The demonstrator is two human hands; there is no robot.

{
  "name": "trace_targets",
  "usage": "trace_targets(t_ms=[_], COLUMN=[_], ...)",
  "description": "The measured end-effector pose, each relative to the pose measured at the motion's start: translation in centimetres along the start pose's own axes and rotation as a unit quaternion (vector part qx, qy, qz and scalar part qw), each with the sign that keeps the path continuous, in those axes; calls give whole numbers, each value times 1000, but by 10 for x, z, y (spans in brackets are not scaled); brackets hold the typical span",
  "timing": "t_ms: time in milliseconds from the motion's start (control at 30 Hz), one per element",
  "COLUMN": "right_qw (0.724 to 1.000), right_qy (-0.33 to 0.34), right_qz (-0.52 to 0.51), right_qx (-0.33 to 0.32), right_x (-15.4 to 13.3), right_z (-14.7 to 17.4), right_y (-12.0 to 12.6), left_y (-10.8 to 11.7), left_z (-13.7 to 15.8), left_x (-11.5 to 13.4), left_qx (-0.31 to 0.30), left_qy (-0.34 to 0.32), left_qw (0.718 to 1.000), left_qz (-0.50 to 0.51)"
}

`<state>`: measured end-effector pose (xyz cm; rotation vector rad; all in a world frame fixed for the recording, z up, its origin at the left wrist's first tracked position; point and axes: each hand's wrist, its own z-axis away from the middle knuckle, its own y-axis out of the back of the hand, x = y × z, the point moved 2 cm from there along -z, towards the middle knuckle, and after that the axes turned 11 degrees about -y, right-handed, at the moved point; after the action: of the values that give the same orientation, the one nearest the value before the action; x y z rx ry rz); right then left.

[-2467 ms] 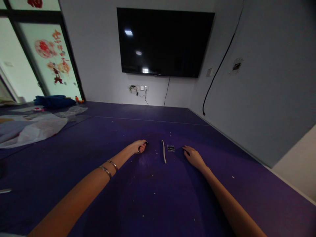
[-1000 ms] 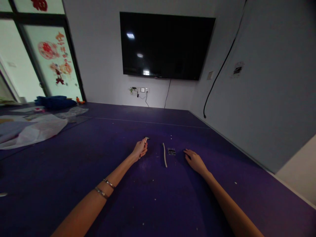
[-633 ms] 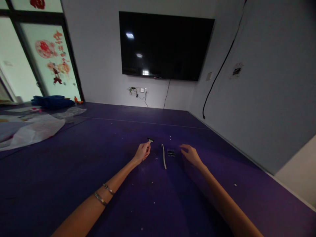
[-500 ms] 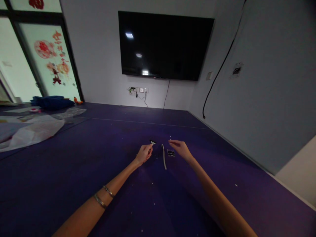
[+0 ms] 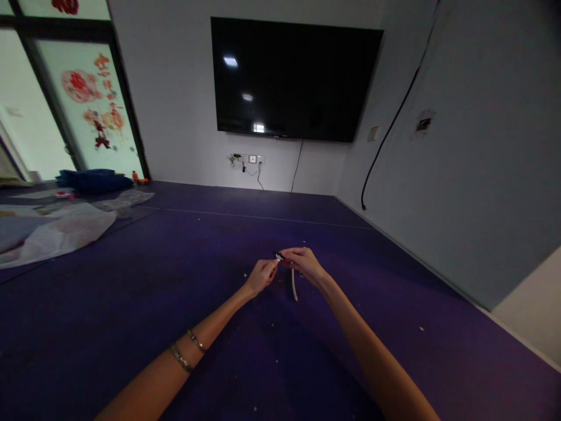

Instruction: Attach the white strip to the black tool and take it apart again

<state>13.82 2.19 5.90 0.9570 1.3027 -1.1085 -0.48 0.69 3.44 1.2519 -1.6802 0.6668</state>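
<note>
My left hand (image 5: 262, 277) is closed around the handle of a small T-shaped razor (image 5: 279, 256), whose dark and silvery head points away from me. From the right, my right hand (image 5: 303, 263) pinches at that head, with the fingers of both hands almost meeting. Below my right hand, a slim, pale, slightly curved stick (image 5: 294, 287), perhaps a toothbrush, lies on the purple surface; its far end is hidden by the fingers. The clear pack of dark pieces beside it is now nearly all covered by my right hand.
The purple floor-like surface (image 5: 188, 292) carries scattered white specks. At the left lie a crumpled white sheet (image 5: 65, 231) and dark blue cloth (image 5: 94, 180). A television (image 5: 295, 79) hangs on the far wall above sockets, and a black cable (image 5: 390, 128) dangles along the right wall.
My right hand has moved left and taken hold at the razor's head. My left hand has shifted slightly right with the razor. The clear pack has become covered.
</note>
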Motion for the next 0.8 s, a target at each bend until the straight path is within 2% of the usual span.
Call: trace_targets(t_ms=[367,567,700,800], right_qw=[999,996,985,951], right_qy=[9,18,58,95], right_qz=[-35,-38,88,247], right_qx=[26,82,139,159], right_x=[3,7,18,26], right_z=[-4,-8,-23,-33], right_y=[-3,4,7,-3], left_y=[2,6,10,16], left_z=[0,-1,-5,-11], left_x=[-2,-5,-2,7], left_qx=[18,41,52,69], left_qy=[-1,-16,-22,-36], left_qw=[1000,998,996,990], left_qz=[14,40,72,115])
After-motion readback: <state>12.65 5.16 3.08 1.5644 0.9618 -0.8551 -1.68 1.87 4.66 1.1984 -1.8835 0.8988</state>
